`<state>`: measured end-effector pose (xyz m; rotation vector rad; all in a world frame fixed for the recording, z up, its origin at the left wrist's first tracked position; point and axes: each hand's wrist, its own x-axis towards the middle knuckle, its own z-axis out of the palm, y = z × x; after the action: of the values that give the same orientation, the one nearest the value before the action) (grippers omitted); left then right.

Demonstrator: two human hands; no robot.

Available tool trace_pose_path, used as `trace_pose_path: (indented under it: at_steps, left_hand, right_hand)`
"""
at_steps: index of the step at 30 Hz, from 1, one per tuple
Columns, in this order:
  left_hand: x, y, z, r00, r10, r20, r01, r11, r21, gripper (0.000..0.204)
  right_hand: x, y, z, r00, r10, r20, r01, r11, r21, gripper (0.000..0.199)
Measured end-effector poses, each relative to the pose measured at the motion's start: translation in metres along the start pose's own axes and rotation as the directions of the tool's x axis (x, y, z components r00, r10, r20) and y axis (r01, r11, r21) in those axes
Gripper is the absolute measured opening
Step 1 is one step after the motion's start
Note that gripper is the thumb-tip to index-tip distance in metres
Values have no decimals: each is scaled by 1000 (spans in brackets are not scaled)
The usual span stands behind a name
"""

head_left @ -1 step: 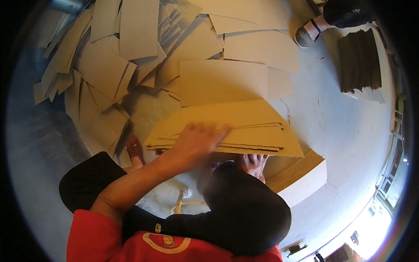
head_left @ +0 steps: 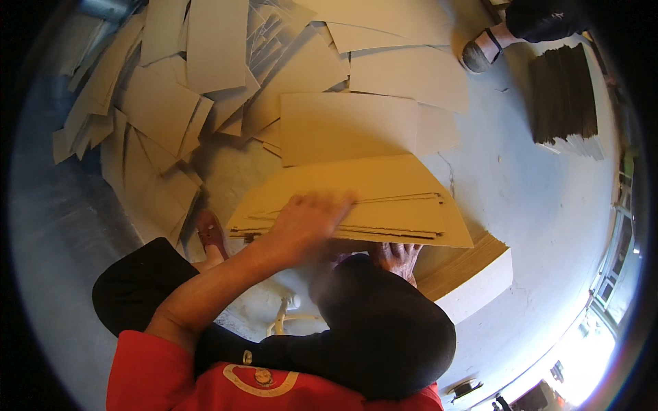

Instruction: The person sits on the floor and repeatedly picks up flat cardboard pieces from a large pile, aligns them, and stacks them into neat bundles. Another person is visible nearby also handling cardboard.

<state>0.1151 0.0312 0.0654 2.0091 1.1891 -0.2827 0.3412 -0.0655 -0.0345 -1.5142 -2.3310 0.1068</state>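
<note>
Two bare hands worked a bundle of tan cardboard sheets [head_left: 356, 198] held just in front of the person's knees. Nearest the camera lay a red shirt [head_left: 157, 377] with a round yellow-edged emblem [head_left: 264, 378] on its front, its print too small to make out, and black trousers [head_left: 384, 329] covering both bent legs. The left hand [head_left: 308, 222] lay flat and open on top of the bundle, fingers [head_left: 336, 202] spread across the uppermost sheet and pressing on it. The right hand [head_left: 396, 257] sat under the near edge of the same bundle, fingers curled up against it from below; how firmly it gripped could not be told. The sheets were fanned a little, their dark edges showing as thin lines along the near side. Just right of the bundle stood a squared stack of cardboard [head_left: 473, 274] with a pale side face. A foot in a reddish sandal [head_left: 211, 233] rested on the grey concrete floor [head_left: 534, 205] left of the bundle. Beyond, many loose cardboard sheets [head_left: 205, 89] lay scattered and overlapping. Far right stood a dark ribbed stack [head_left: 563, 96], and near it another person's shoe [head_left: 480, 53] with a white sock
</note>
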Motion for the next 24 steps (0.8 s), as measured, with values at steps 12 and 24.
trace_pose_path:
  at_steps: [12,24]
  left_hand:
    - [39,-54,-28,964,191,-184,-230,947,-223,78]
    - [-4,-25,-4,919,66,-388,-40,996,75,110]
  right_hand:
    - [81,14,-6,1000,-25,-12,25,1000,-9,67]
    - [56,23,-23,968,150,-199,-151,988,7,82]
